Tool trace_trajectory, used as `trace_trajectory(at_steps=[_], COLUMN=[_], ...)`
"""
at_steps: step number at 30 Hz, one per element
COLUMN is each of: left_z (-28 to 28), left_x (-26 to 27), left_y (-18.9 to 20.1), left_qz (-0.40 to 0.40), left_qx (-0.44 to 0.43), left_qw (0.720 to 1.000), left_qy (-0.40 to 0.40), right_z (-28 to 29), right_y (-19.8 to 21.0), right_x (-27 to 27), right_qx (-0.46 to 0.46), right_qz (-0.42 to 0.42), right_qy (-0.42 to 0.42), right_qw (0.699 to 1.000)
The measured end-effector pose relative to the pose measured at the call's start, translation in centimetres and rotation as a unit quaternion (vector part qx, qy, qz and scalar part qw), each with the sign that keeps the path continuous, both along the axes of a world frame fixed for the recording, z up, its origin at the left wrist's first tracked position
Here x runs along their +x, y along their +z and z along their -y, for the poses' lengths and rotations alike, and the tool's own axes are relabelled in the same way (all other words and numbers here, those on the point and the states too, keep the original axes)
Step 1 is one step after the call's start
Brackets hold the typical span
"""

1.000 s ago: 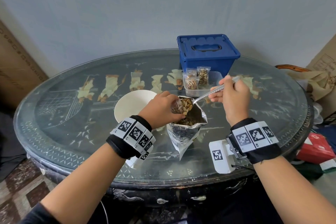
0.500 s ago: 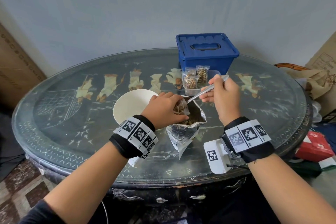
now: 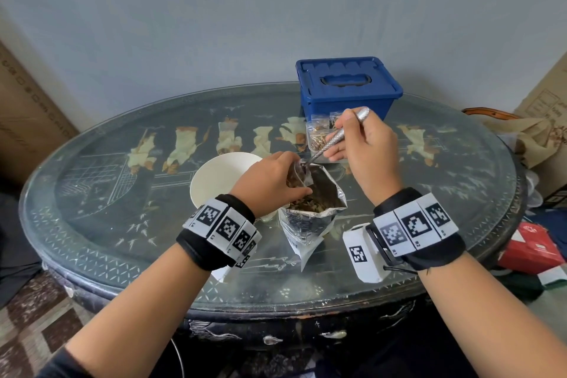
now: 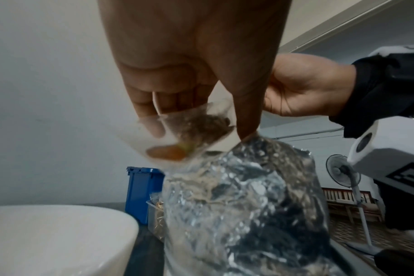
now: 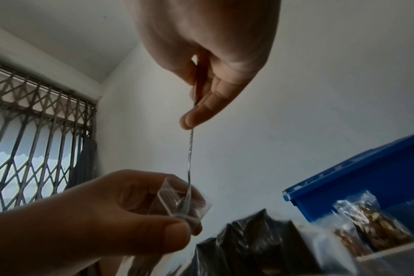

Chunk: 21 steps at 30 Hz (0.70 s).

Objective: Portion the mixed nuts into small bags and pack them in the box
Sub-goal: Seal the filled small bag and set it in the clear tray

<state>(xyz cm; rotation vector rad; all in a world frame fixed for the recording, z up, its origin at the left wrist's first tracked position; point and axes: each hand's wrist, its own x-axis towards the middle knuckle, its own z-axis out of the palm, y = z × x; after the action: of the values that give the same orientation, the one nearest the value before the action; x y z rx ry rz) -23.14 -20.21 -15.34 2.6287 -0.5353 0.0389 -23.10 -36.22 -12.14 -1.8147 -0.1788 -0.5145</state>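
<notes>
My left hand [image 3: 276, 181] pinches a small clear bag [image 3: 299, 176] partly filled with nuts, just above the open silver foil pouch [image 3: 310, 218] of mixed nuts. The same small bag [image 4: 187, 138] shows nuts at its bottom in the left wrist view. My right hand [image 3: 362, 144] grips a metal spoon [image 3: 334, 139], tilted steeply with its bowl inside the small bag [image 5: 180, 201]. The spoon [image 5: 190, 149] hangs almost straight down from the right hand [image 5: 201, 104]. Behind, a clear tray [image 3: 319, 147] holds filled small bags in front of the closed blue box [image 3: 346, 86].
An empty white bowl [image 3: 221, 181] stands just left of the pouch on the glass-topped oval table [image 3: 122, 224]. Cardboard boxes stand at both sides by the wall. A red packet [image 3: 534, 248] and a cloth bag [image 3: 537, 135] lie off the table's right edge.
The right hand has tipped the spoon from a shallow angle to a steep one, lowering its bowl into the small bag. The left hand stayed over the pouch.
</notes>
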Motion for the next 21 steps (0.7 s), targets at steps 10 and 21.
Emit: trace_trajectory(at_steps=[10,21], left_z=[-1.2,-1.8], left_x=[-1.5,-3.1], left_y=[-2.6,-4.1], left_qz=[0.068,0.050], left_qx=[-0.162,-0.207], left_qw=[0.983,0.969], left_qy=[0.061,0.123], right_z=[0.1,2.5], right_y=[1.5,-2.4], right_x=[-0.6,-0.2], right_qx=[-0.046,-0.081], right_qz=[0.077,0.054], right_qy=[0.031,-0.032], right_qw=[0.995,0.995])
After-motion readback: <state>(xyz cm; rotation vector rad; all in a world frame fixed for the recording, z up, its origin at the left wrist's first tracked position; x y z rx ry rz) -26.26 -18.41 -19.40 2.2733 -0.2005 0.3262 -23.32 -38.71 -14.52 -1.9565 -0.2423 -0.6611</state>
